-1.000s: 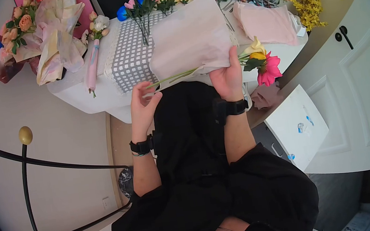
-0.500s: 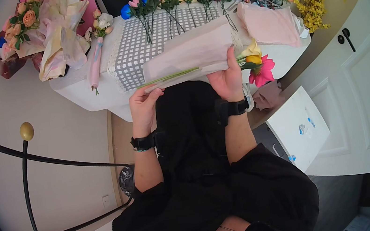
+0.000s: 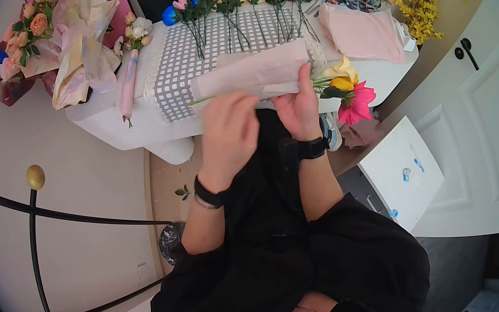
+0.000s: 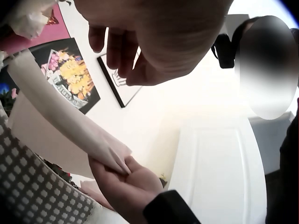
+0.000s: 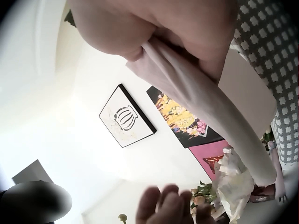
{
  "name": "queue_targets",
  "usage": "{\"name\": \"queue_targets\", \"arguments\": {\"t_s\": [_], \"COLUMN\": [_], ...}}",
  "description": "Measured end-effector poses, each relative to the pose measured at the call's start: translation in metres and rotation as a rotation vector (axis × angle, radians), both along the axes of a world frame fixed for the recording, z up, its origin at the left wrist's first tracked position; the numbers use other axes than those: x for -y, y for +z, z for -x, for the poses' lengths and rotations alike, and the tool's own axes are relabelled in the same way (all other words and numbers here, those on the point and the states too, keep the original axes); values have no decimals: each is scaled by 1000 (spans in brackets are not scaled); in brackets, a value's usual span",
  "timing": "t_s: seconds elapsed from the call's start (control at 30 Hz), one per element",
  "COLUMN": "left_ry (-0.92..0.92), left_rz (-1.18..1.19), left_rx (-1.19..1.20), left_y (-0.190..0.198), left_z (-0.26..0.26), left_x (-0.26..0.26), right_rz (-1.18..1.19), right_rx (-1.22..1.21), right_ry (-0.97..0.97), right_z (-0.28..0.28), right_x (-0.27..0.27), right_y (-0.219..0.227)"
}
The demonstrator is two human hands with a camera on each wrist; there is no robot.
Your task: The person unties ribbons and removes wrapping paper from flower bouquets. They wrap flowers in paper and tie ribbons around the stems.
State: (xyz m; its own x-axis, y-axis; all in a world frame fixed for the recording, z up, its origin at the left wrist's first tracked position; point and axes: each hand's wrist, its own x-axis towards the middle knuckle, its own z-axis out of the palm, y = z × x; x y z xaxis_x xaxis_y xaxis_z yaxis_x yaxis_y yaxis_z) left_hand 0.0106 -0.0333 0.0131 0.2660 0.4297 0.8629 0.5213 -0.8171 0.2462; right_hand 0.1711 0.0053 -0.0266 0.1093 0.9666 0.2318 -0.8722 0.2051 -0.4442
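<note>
A sheet of pale pink wrapping paper point(image 3: 250, 71) lies folded lengthwise around long green flower stems. My right hand point(image 3: 299, 110) grips the roll near its right end, thumb on top; the left wrist view shows the paper bunched in that palm. Past the thumb stick out a cream calla lily point(image 3: 340, 69), a yellow flower point(image 3: 343, 83) and a bright pink flower point(image 3: 357, 104). My left hand point(image 3: 230, 132), blurred by motion, is in front of the paper's left part. Its fingers point(image 4: 124, 51) hang loosely curled in the left wrist view and hold nothing.
Several flower stems point(image 3: 231, 24) lie along the back of the checked cloth point(image 3: 172, 84). A pile of pink paper point(image 3: 362, 28) is at the table's right. Wrapped bouquets point(image 3: 81, 45) stand at the left. A white drawer unit point(image 3: 401, 170) is by my right side.
The paper has folded down from a broad sheet to a narrow roll over the stems. My left hand, at the paper's left corner earlier, has come away and moved right. The right hand keeps its grip.
</note>
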Motion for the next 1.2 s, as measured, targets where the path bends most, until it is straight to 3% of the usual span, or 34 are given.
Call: {"name": "queue_targets", "arguments": {"t_s": [0.23,0.73,0.87,0.93,1.03,1.2], "left_ry": [-78,77,94,82,61,56], "left_rz": [-52,-294,-296,-244,-204,-137], "left_rx": [-222,-122,-130,-111,-102,-173], "left_y": [-14,-36,-35,-32,-22,-18], "left_z": [-33,-40,-39,-40,-40,-36], "left_x": [-30,-53,-56,-56,-54,-50], "right_rz": [75,104,106,3,-99,-36], "right_rx": [-15,-95,-104,21,237,40], "right_ry": [-58,126,71,-57,-23,-19], "right_z": [3,5,11,13,10,14], "right_x": [10,9,12,7,9,6], "right_y": [11,12,15,6,-5,0]}}
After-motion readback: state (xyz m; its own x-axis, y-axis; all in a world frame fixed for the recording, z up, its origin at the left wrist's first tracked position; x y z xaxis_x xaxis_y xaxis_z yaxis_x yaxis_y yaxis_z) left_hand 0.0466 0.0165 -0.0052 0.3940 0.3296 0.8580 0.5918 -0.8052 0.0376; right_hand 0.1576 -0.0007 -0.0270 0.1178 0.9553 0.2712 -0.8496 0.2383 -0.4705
